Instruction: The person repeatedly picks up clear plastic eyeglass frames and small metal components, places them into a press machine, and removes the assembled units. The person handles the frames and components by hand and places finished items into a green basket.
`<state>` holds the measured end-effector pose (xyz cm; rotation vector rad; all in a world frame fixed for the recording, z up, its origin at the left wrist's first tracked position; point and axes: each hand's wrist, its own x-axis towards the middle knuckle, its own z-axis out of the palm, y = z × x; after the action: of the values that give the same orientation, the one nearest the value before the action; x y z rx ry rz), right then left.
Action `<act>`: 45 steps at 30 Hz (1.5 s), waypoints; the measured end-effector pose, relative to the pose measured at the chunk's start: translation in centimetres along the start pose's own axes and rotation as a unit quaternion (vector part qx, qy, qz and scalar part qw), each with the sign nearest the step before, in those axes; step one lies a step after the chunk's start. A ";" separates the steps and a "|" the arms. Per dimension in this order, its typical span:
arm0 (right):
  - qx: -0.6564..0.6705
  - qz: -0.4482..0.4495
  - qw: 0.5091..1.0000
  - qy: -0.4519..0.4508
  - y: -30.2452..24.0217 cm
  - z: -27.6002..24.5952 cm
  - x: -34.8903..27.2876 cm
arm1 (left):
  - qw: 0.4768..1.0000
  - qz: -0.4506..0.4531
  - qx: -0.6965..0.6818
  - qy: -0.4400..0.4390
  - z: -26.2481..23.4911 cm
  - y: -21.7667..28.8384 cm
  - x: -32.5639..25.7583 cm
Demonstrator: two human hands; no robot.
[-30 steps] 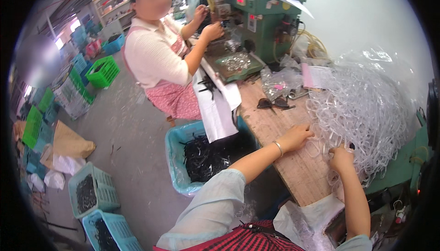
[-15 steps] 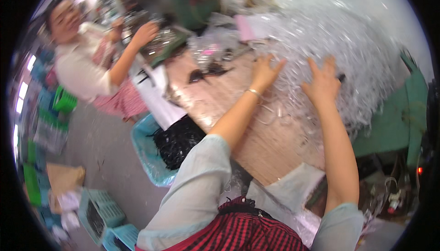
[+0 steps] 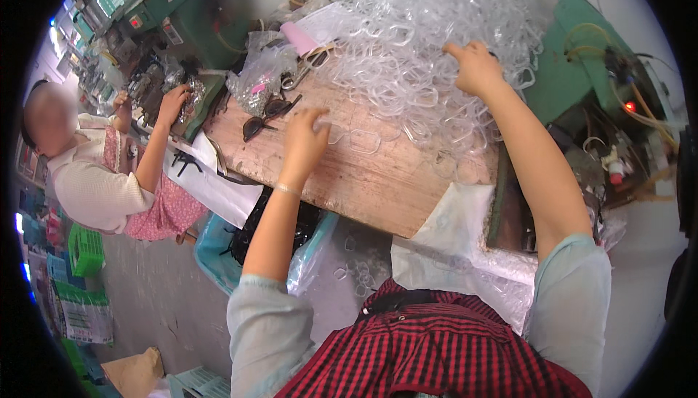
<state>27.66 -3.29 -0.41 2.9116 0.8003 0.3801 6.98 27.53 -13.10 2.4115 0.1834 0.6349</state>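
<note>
A large heap of clear plastic loops (image 3: 407,42) covers the far right of the wooden tabletop. My right hand (image 3: 476,69) is at the heap's right side, index finger stretched to the left and the other fingers partly hidden. A small dark spot shows by its outer edge; I cannot make out what it is. My left hand (image 3: 304,143) hovers above the table, thumb and fingers apart, nothing visibly held. Close to its thumb lies a loose clear loop (image 3: 365,141). Dark sunglasses (image 3: 267,116) rest just left of that hand.
A bag of small shiny parts (image 3: 256,82) and a pink sheet (image 3: 299,39) lie behind the sunglasses. Green machines (image 3: 582,49) flank the table. A blue bin (image 3: 211,252) with black pieces stands below; a co-worker (image 3: 102,173) works at left.
My view has turned, so the heap sits higher in the picture. My left hand has moved left, away from the heap, toward the sunglasses. My right hand stays at the heap, its fingers less spread.
</note>
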 end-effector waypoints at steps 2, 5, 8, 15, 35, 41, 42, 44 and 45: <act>0.134 -0.010 0.982 -0.133 0.8 -1.5 0.9 | 0.989 0.121 0.087 0.009 1.3 0.6 -3.1; 0.260 0.058 0.957 -0.113 0.1 -3.3 -0.4 | 0.989 0.128 0.073 0.014 2.8 2.6 -5.6; 0.263 0.146 0.953 0.041 -0.8 -5.9 -5.2 | 0.995 0.100 0.026 -0.003 4.4 5.1 -6.5; 0.436 -0.064 0.897 0.010 -1.8 -3.8 -29.3 | 0.991 0.095 0.087 0.020 8.8 13.0 -4.6; 0.103 0.303 0.926 0.200 20.5 0.2 -44.4 | 0.857 0.433 -0.265 -0.090 11.0 42.3 -13.3; 0.102 0.320 0.920 0.203 19.5 0.5 -44.4 | 0.847 0.484 -0.192 -0.105 11.0 43.0 -11.8; 0.087 0.320 0.920 0.207 19.1 0.4 -44.4 | 0.842 0.490 -0.191 -0.116 10.9 43.0 -11.5; 0.094 0.318 0.922 0.201 19.0 0.5 -43.8 | 0.833 0.497 -0.200 -0.140 10.5 43.0 -10.8; 0.091 0.319 0.923 0.195 19.4 0.4 -43.7 | 0.832 0.497 -0.200 -0.141 10.6 43.0 -10.6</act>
<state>0.91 -42.40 -7.05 3.2521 -0.1410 1.0096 1.78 -15.20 1.68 2.0023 -1.2777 0.6326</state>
